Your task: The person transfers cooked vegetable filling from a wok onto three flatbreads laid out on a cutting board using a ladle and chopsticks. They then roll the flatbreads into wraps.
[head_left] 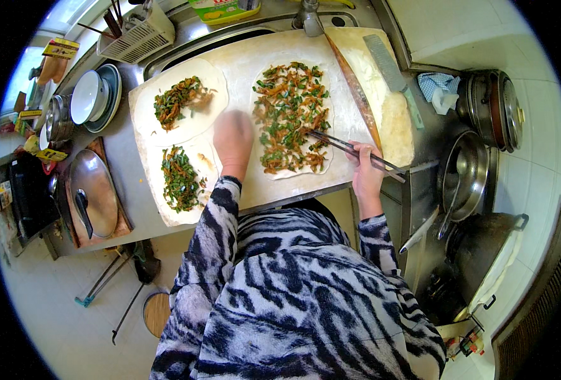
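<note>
My right hand (pixel 366 174) grips dark chopsticks (pixel 347 145), their tips in the chopped green and orange filling (pixel 290 107) on the right sheet of dough (pixel 286 173). That filling is spread over most of the sheet. Between this sheet and the left ones is my left hand (pixel 233 142), its fingers smeared by motion. An upper left dough sheet (pixel 144 120) carries a heap of filling (pixel 178 104). Below it, another dough piece (pixel 205 166) bears a second heap (pixel 179 180). All rest on a floured board (pixel 267 195).
A long wooden rolling pin (pixel 356 92) and a broad knife (pixel 385 63) lie on the board's right. Left are stacked bowls (pixel 87 95) and a pan lid (pixel 96 193); behind are a utensil basket (pixel 138 41) and faucet (pixel 308 19). Right stand pots (pixel 492 111) and a metal basin (pixel 473 190).
</note>
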The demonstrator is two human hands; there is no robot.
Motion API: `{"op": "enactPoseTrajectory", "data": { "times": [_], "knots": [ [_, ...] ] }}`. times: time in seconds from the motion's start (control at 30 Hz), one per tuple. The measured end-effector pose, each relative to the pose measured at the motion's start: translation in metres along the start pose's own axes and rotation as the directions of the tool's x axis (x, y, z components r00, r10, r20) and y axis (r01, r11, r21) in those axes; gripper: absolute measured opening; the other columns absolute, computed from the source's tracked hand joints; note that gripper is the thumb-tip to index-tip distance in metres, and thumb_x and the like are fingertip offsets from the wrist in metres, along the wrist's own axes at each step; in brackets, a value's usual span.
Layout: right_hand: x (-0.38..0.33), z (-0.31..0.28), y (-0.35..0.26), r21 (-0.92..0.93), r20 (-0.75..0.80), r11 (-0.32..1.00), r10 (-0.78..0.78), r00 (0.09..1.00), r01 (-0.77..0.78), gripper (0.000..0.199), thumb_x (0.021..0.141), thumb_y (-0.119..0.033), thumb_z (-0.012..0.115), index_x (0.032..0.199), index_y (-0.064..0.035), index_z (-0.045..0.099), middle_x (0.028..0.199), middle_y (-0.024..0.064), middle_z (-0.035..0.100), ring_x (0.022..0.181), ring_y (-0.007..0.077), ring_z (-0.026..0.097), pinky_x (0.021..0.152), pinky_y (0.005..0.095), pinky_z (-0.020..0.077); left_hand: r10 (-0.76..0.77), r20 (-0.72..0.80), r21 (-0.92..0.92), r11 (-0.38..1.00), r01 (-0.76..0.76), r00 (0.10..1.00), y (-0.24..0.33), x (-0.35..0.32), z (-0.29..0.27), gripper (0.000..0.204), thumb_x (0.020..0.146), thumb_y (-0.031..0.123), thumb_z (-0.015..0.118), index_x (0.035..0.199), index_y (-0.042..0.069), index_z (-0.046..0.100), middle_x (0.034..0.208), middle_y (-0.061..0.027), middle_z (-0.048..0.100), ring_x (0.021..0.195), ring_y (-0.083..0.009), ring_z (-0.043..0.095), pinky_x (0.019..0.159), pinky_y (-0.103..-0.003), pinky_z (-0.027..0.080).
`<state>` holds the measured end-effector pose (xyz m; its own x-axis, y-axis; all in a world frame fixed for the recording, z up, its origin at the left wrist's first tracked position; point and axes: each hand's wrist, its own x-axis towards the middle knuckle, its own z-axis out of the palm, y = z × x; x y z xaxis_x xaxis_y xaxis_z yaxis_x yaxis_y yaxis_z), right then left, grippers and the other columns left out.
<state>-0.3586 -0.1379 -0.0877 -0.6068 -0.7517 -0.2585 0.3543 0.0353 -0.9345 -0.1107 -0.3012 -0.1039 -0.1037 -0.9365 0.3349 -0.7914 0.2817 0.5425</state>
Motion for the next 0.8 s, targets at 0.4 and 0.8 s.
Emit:
{"op": "enactPoseTrajectory", "data": {
  "times": [0.4,0.8],
  "knots": [
    [-0.029,-0.011,-0.037,-0.087,-0.017,0.996,0.019,1.000,-0.021,0.024,0.102,-0.021,0.056,0.094,0.0005,0.063,0.107,0.0182,0.067,0.089,0.0195,0.068,0.079,0.0304,0.0583,0.005,0.024,0.009,1.000,-0.005,1.000,0.000,0.001,-0.002,0.011,0.092,0.015,0.061,0.089,0.004,0.061,0.087,-0.0111,0.061,0.083,-0.0302,0.058,0.074,-0.040,0.048],
    [-0.015,-0.029,-0.003,0.091,-0.109,0.996,-0.011,0.994,0.021,0.027,0.101,-0.026,0.057,0.097,-0.0004,0.062,0.111,0.0190,0.065,0.091,0.0178,0.068,0.078,0.0252,0.0586,-0.002,0.047,0.024,1.000,0.001,0.999,0.003,0.001,-0.005,0.012,0.092,0.016,0.061,0.091,0.004,0.062,0.088,-0.0119,0.061,0.085,-0.0302,0.059,0.075,-0.039,0.049]
  ]
}}
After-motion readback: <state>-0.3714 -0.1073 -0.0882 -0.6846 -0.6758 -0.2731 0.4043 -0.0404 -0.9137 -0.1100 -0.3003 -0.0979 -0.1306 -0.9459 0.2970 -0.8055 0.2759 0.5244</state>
